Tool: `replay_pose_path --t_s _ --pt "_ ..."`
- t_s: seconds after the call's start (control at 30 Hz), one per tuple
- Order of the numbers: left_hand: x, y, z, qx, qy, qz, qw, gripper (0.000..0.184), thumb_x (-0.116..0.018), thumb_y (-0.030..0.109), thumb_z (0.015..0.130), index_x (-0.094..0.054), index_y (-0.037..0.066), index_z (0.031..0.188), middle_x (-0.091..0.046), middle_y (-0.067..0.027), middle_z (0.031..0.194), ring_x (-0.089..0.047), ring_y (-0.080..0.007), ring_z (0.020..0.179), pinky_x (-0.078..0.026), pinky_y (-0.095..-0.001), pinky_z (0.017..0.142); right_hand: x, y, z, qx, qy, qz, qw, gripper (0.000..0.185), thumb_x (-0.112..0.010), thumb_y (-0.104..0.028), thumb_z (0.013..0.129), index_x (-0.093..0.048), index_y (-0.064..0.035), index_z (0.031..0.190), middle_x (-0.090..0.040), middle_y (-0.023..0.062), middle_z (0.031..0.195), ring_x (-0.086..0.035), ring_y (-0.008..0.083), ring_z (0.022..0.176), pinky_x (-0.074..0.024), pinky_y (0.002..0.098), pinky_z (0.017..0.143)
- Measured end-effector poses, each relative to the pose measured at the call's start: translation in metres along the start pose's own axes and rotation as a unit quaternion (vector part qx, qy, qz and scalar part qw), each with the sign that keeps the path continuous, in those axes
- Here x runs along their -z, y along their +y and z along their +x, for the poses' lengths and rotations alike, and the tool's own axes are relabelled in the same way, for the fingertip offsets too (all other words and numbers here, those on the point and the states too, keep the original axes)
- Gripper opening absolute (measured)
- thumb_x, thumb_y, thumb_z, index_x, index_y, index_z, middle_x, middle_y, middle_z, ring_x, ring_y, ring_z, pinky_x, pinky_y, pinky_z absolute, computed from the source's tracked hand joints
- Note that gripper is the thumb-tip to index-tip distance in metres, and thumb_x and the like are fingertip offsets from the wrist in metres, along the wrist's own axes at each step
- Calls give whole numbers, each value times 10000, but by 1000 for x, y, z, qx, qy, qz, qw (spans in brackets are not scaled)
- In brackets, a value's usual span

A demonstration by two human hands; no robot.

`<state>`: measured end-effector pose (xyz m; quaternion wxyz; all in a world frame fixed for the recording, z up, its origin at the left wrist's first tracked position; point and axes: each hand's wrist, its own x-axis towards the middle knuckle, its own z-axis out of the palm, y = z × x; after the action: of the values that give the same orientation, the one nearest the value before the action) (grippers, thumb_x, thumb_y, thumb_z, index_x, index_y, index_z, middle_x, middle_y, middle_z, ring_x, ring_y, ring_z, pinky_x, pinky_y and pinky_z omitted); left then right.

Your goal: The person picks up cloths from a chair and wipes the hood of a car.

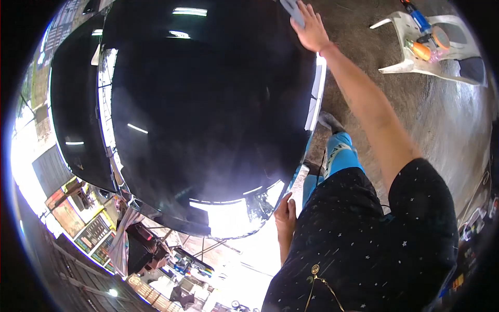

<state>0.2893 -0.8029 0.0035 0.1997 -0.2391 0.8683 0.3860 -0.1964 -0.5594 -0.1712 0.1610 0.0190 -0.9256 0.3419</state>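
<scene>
Head: right hand (313, 32) on pad (292, 10); orange bottle (420, 51), contents hidden.

From the person's head, one wide camera is looking down over the shirt (358, 249) and the close, glossy black panel (208, 109).

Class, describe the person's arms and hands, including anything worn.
The right hand is ungloved, with a thin reddish band at the wrist. The short black sleeve has small white marks, leaving the forearm bare. The left hand is ungloved; its sleeve is hidden.
</scene>
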Motion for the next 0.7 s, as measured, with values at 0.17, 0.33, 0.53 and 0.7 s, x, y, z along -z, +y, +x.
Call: replay_pose_path --t_s 0.17,0.33,0.53,0.7 --pt "-10 20 5 32 -3 9 999 284 -596 215 1038 -687 32 1236 -571 -98 651 -493 -141 575 -425 -332 563 70 -107 -136 39 -230 -16 972 963 -739 -251 788 -278 -195 1632 -221 96 1704 -161 368 1576 -130 567 1266" --pt "-12 45 24 49 4 -1 999 289 -591 218 1040 -680 28 1238 -592 -103 679 -517 -147 594 -429 -329 569 73 -80 -97 85 -237 -9 968 991 -763 -181 764 -284 -240 1630 -222 60 1706 -180 317 1580 -144 537 1272" --pt "-19 35 3 76 53 -19 996 261 -581 199 1042 -687 27 1206 -584 -125 649 -514 -169 547 -422 -342 547 -24 16 61 103 4 0 995 582 -497 -330 1021 -417 -62 1532 -406 186 1591 -339 411 1479 -282 496 1219" --pt "-26 37 -4 83 49 -34 995 253 -587 200 1040 -688 41 1209 -596 -137 638 -527 -175 535 -435 -347 546 40 -74 -45 86 -76 31 993 860 -716 -281 869 -304 -190 1619 -282 88 1680 -228 357 1553 -173 532 1262"
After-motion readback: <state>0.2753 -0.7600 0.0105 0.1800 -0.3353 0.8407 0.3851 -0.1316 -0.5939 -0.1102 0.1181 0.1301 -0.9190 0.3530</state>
